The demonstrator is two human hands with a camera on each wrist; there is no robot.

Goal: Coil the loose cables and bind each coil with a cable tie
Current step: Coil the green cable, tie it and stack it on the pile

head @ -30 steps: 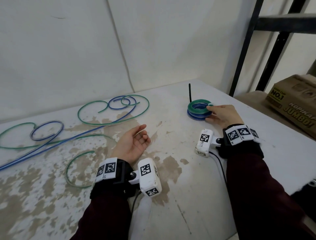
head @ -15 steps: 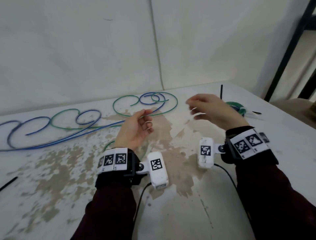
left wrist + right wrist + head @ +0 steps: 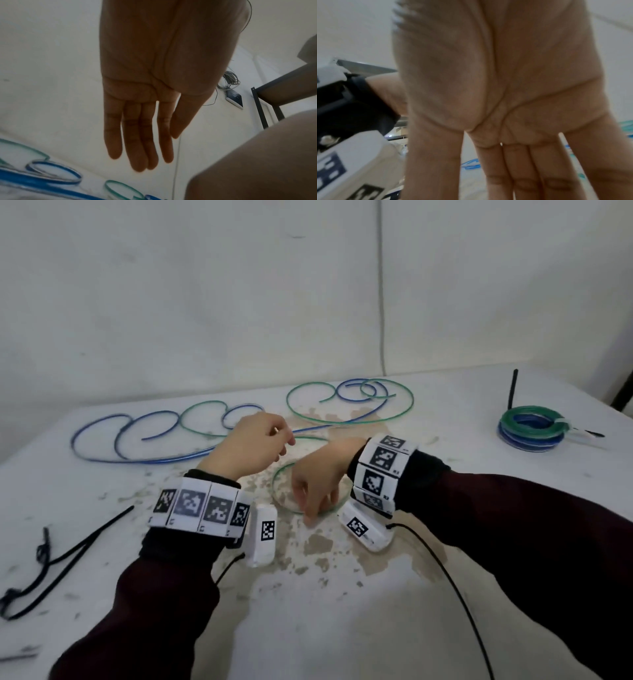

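Change: a second ago our right hand [image 3: 317, 477] rested on the bound coil [image 3: 530, 429]; now both hands sit over the loose cables [image 3: 212, 436], the coil left well off to the right
Meaning: we judge one coil done and the next cable about to be picked up
Left hand [image 3: 251, 445]: hovers above the blue and green cables, fingers [image 3: 137, 135] straight and together, holding nothing
Right hand: reaches down at the green loop [image 3: 284, 491] nearest us on the worktop [image 3: 308, 611], fingers [image 3: 522, 169] spread straight; contact unclear
Spare ties [image 3: 65, 553]: far left of the loop
Views: only the head view shows coil and ties; wrist views show the empty palms
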